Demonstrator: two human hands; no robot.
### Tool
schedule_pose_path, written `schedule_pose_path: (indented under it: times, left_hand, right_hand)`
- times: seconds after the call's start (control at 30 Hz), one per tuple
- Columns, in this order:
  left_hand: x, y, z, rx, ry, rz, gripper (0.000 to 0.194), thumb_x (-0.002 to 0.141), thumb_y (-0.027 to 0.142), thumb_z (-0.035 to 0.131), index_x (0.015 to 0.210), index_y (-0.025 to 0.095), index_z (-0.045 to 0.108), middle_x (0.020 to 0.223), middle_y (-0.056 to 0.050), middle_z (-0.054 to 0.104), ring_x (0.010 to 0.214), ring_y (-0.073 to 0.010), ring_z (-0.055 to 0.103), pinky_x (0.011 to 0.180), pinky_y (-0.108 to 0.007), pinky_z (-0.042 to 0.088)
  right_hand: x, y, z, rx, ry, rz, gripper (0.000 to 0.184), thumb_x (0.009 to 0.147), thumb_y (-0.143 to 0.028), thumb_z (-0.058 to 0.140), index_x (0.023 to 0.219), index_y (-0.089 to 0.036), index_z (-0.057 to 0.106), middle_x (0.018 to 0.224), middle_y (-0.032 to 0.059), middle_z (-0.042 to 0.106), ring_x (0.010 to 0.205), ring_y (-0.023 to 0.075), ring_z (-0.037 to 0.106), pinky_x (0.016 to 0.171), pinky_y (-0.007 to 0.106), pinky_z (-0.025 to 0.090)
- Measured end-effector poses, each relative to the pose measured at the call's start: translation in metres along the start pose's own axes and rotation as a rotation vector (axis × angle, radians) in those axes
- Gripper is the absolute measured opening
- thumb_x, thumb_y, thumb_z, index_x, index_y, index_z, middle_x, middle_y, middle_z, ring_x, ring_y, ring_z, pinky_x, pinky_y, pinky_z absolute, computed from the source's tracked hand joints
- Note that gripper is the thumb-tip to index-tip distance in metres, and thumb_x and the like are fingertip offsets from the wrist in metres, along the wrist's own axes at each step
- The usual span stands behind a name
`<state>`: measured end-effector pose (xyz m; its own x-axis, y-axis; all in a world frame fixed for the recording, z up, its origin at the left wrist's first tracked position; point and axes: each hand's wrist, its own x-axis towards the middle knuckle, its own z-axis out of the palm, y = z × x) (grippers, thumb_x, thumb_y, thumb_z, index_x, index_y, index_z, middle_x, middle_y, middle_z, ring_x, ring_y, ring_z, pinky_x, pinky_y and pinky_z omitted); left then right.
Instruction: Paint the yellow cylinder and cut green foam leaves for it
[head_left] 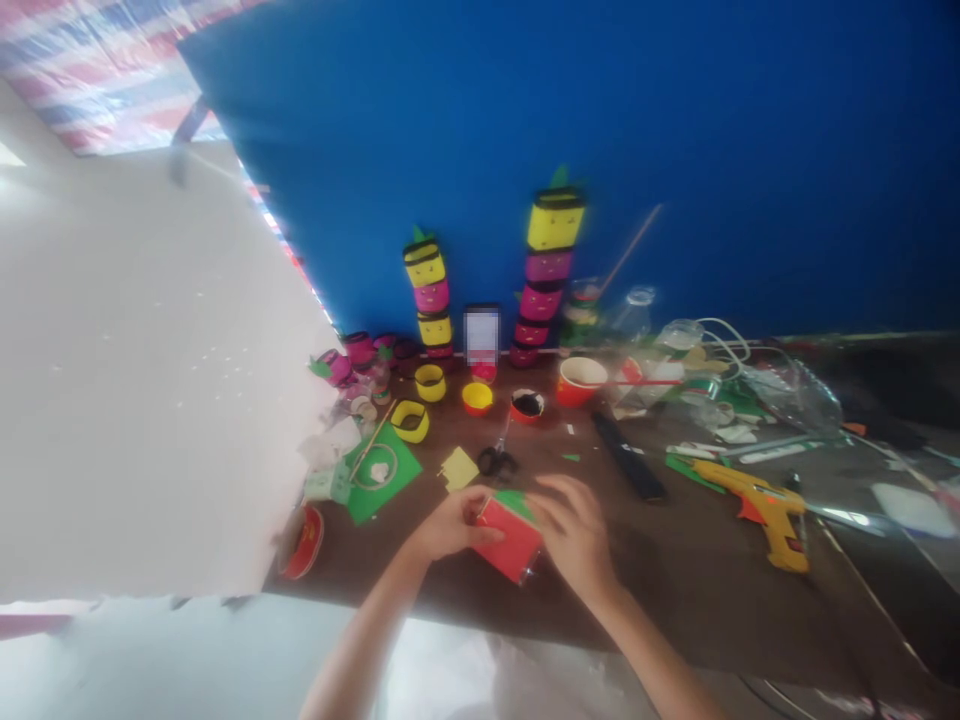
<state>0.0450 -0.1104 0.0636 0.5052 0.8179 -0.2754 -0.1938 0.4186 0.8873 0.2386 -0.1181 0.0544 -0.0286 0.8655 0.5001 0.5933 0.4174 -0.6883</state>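
Note:
My left hand (454, 525) is closed round the left side of a red craft piece (508, 542), thumb across its front. Along its upper edge lies a green paper piece (514, 503). Fingers of my right hand (576, 538) press against the right side, by the green; their tips are partly hidden. A small shiny spot shows at the red piece's lower corner, too blurred to name. Just beyond my hands lie black-handled scissors (497, 460) and a yellow paper scrap (458, 468). To the right rests a yellow hot glue gun (761, 505).
Against the blue wall (420, 130) stand two stacks of yellow and magenta cups, one short (429, 298), one tall (550, 270). A green sheet (401, 470) lies left, a red ring (304, 545) near the left edge. A paper cup (581, 382) and clear plastic (795, 390) sit behind.

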Motion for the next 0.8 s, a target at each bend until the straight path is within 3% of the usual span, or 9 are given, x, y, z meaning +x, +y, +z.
schedule_pose_path:
  times: [0.17,0.27,0.33,0.4,0.47,0.53,0.7,0.8]
  left_hand:
    - [0.001,-0.009,-0.001,-0.030,0.069,-0.008,0.066,0.050,0.027,0.086,0.107,0.018,0.056,0.079,0.001,0.061,0.065,-0.0094,0.058,0.067,-0.024,0.048]
    - [0.009,-0.019,0.001,-0.060,0.159,0.005,0.064,0.052,0.031,0.084,0.106,0.021,0.051,0.079,0.003,0.060,0.063,-0.0082,0.057,0.062,-0.021,0.046]
    - [0.018,-0.025,0.007,-0.062,0.191,-0.004,0.059,0.058,0.039,0.080,0.105,0.022,0.049,0.078,0.003,0.059,0.061,-0.0081,0.056,0.059,-0.020,0.045]
    - [0.031,-0.030,0.017,-0.032,0.204,-0.018,0.050,0.068,0.049,0.068,0.104,0.021,0.049,0.079,0.002,0.058,0.060,-0.0086,0.056,0.055,-0.020,0.044]
    - [0.043,-0.034,0.027,0.041,0.218,0.007,0.044,0.078,0.054,0.053,0.103,0.018,0.052,0.081,-0.002,0.060,0.063,-0.0107,0.058,0.057,-0.022,0.045]
    - [0.052,-0.038,0.035,0.100,0.237,0.042,0.041,0.083,0.050,0.046,0.103,0.015,0.055,0.086,-0.005,0.061,0.072,-0.0136,0.061,0.064,-0.024,0.047]
    - [0.058,-0.045,0.038,0.402,0.289,0.213,0.030,0.079,0.021,0.054,0.108,0.016,0.057,0.103,-0.008,0.063,0.094,-0.0174,0.058,0.084,-0.030,0.045]
    - [0.058,-0.044,0.033,0.627,0.284,0.319,0.031,0.075,0.009,0.052,0.104,0.017,0.060,0.102,-0.007,0.063,0.095,-0.0187,0.057,0.089,-0.032,0.043]
  right_hand:
    - [0.004,0.012,-0.009,-0.101,0.266,0.132,0.021,0.087,-0.033,0.048,0.086,-0.020,0.064,0.087,0.0104,0.068,0.083,0.0231,0.063,0.077,0.039,0.050]
    - [0.003,0.020,-0.019,-0.153,0.389,0.155,0.023,0.088,-0.034,0.046,0.088,-0.018,0.062,0.085,0.0127,0.068,0.083,0.0243,0.063,0.079,0.041,0.048]
    - [-0.004,0.026,-0.024,-0.196,0.340,0.052,0.017,0.084,-0.032,0.052,0.080,-0.021,0.064,0.079,0.0091,0.070,0.082,0.0236,0.065,0.081,0.040,0.047]
    - [-0.014,0.031,-0.026,-0.291,0.215,-0.139,0.010,0.081,-0.025,0.057,0.079,-0.024,0.067,0.079,0.0059,0.071,0.083,0.0227,0.066,0.082,0.040,0.047]
    - [-0.024,0.035,-0.026,-0.365,0.099,-0.291,0.014,0.080,-0.018,0.058,0.085,-0.026,0.069,0.085,0.0049,0.073,0.087,0.0227,0.067,0.083,0.041,0.047]
    - [-0.033,0.038,-0.024,-0.364,-0.015,-0.353,0.020,0.081,-0.014,0.055,0.088,-0.027,0.069,0.090,0.0052,0.072,0.091,0.0224,0.066,0.085,0.041,0.048]
    - [-0.046,0.042,-0.022,-0.211,-0.200,-0.300,0.025,0.084,-0.013,0.049,0.090,-0.026,0.069,0.091,0.0059,0.072,0.088,0.0217,0.067,0.080,0.040,0.052]
    - [-0.054,0.047,-0.027,-0.104,-0.143,-0.142,0.018,0.084,-0.022,0.053,0.085,-0.027,0.070,0.085,0.0040,0.072,0.080,0.0208,0.068,0.075,0.037,0.055]
